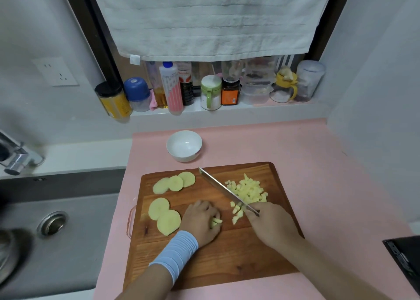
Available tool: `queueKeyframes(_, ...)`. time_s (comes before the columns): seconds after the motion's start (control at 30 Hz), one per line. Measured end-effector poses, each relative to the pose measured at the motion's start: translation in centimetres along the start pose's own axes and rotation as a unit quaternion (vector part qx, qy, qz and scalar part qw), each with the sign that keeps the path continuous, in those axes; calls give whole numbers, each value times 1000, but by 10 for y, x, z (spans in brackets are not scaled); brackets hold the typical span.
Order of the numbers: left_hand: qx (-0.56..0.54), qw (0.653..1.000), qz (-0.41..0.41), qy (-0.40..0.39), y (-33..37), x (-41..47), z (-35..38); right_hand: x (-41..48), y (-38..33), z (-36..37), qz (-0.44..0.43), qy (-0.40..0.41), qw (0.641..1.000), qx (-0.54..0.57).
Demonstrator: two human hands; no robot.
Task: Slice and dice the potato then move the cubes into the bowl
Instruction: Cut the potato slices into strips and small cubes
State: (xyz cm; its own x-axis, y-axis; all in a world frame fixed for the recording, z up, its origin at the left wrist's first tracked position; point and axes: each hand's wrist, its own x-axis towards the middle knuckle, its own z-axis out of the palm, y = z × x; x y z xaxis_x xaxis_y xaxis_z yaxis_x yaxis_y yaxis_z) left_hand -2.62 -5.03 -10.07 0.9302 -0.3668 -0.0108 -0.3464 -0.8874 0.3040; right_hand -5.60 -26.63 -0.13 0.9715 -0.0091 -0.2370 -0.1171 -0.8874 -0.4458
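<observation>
Potato is in three states on the board [227, 258]:
- slices [175, 182]: three overlapping at the far left, two more nearer us at the left edge
- cubes [250, 189]: a pile at the far right, a few strays trailing toward us beside the blade
- pieces [217, 222]: a small batch under our left hand [202, 222], mid-board

Left hand: fingers curled down over the pieces, pinning them to the board. Blue wristband [175, 252] on that wrist.

Right hand [270, 224]: wrapped around the handle of the knife [225, 190]. The blade slants away and to the left, along the left flank of the cube pile, tip aimed toward the bowl [184, 146]. We can't tell whether the edge touches the board.

The bowl is white and upright on the pink surface [318, 163], just past the board's far edge, apart from it.

Sink [79, 231] and tap [18, 156] at left. Jars [211, 92] line the sill behind, under a hanging towel [211, 20].
</observation>
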Motion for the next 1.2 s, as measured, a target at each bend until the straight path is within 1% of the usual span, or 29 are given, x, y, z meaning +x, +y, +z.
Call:
queueKeyframes(0.1, -18, 1000, -3, -19, -13, -10, -13, -9, -3, 5, 17, -15, 1000, 9)
queueKeyframes(0.17, -28, 997, 20, -68, -24, -16, -21, -15, -6, 10, 36, -31, 999, 22)
queueKeyframes(0.27, -7, 990, 46, -134, -32, -19, -33, -23, -11, 18, 56, -51, 996, 56)
queueKeyframes(0.33, -17, 989, 20, -148, -28, -18, -35, -29, -14, 22, 62, -61, 994, 73)
queueKeyframes(0.43, -55, 986, -66, -145, -19, -20, -32, -36, -16, 26, 70, -68, 991, 92)
queueKeyframes(0.53, -88, 981, -132, -114, -9, -27, -22, -41, -16, 28, 76, -64, 990, 101)
queueKeyframes(0.6, -84, 982, -152, -75, -2, -34, -15, -43, -16, 29, 80, -64, 989, 102)
queueKeyframes(0.7, -84, 985, -152, -21, 2, -45, -8, -43, -16, 30, 82, -64, 989, 102)
queueKeyframes(0.77, -107, 983, -149, 5, 0, -52, -7, -43, -15, 31, 82, -66, 990, 94)
queueKeyframes(0.9, -166, 976, -138, 28, -7, -63, -7, -42, -11, 33, 79, -77, 990, 89)
queueKeyframes(1.03, -248, 948, -182, 79, 1, -65, 0, -43, -12, 37, 56, -100, 990, 85)
queueKeyframes(1.13, -266, 936, -201, 110, 10, -66, 4, -42, -14, 37, 42, -116, 989, 79)
queueKeyframes(1.2, -252, 941, -193, 117, 9, -68, 7, -40, -13, 35, 46, -121, 988, 81)
